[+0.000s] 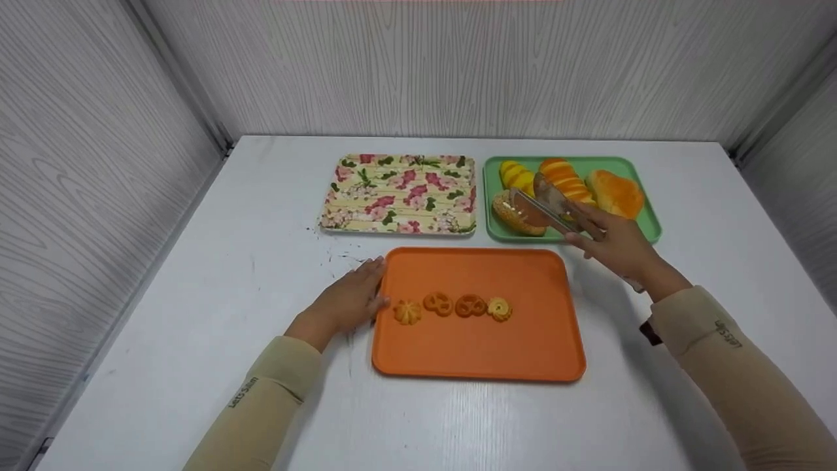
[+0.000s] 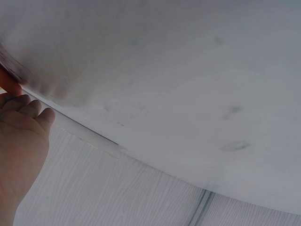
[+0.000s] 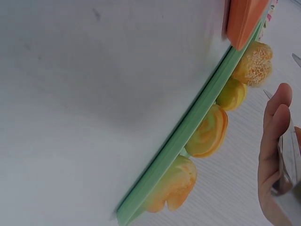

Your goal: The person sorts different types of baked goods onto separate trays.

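Note:
My right hand [image 1: 614, 242] grips a pair of metal tongs [image 1: 556, 216] over the green tray [image 1: 644, 226]. The arms of the tongs are spread, and their ends overlap a sesame-topped bun [image 1: 509, 212] at the tray's near left. In the right wrist view the thumb and fingers wrap the tongs [image 3: 286, 165], and the bun [image 3: 254, 65] sits at the tray's end. At the left edge of the orange tray [image 1: 477, 356], my left hand [image 1: 346, 297] rests with its fingers extended along the rim. Four small cookies, several in a row, include a pretzel-shaped one [image 1: 471, 305].
Beside the bun on the green tray lie a yellow striped roll [image 1: 515, 175], an orange striped loaf [image 1: 562, 178] and a rounded golden bread [image 1: 618, 194]. A flowered tray [image 1: 399, 196] stands to its left. Wood-grain panels [image 1: 458, 72] border the white table [image 1: 196, 314].

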### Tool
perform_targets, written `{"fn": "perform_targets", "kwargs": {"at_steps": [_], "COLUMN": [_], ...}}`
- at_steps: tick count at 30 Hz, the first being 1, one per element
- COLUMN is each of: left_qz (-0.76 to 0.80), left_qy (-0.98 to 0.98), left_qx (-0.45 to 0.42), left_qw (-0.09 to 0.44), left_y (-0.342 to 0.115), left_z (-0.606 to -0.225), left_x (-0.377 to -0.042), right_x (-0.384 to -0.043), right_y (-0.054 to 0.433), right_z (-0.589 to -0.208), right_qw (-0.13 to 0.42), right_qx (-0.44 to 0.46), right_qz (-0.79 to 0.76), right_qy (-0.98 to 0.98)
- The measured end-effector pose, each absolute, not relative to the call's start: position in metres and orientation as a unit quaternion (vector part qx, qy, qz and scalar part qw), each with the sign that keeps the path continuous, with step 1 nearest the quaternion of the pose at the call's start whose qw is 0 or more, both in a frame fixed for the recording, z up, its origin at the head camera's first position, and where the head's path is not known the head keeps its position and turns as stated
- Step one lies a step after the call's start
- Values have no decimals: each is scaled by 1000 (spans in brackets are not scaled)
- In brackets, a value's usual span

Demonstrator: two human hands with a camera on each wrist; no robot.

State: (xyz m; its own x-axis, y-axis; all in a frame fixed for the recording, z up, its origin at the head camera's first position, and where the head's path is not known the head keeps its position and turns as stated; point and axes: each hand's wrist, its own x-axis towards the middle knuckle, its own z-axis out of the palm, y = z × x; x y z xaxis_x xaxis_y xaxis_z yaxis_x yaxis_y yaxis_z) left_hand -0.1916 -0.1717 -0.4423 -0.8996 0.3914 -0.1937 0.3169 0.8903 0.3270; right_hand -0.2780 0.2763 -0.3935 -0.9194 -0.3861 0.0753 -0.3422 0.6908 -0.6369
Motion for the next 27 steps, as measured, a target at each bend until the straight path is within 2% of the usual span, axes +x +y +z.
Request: {"fn": "perform_targets", "kwargs": {"at_steps": [8, 19, 27], "left_qz": [153, 154, 152], "left_qy": [962, 962, 962], "left_qx": [189, 190, 192], "left_qw": [126, 120, 119], "left_y": [-173, -173, -173], "left_z": [-444, -444, -444], "left_x": [-192, -192, -192], "right_x": [-261, -239, -224], "right_y": [274, 270, 268], "right_z": [-394, -398, -403], "right_qw": [58, 79, 120], "right_qx": [-196, -243, -261], "right_qz": [-371, -346, -342], "right_qy": [906, 903, 895]}}
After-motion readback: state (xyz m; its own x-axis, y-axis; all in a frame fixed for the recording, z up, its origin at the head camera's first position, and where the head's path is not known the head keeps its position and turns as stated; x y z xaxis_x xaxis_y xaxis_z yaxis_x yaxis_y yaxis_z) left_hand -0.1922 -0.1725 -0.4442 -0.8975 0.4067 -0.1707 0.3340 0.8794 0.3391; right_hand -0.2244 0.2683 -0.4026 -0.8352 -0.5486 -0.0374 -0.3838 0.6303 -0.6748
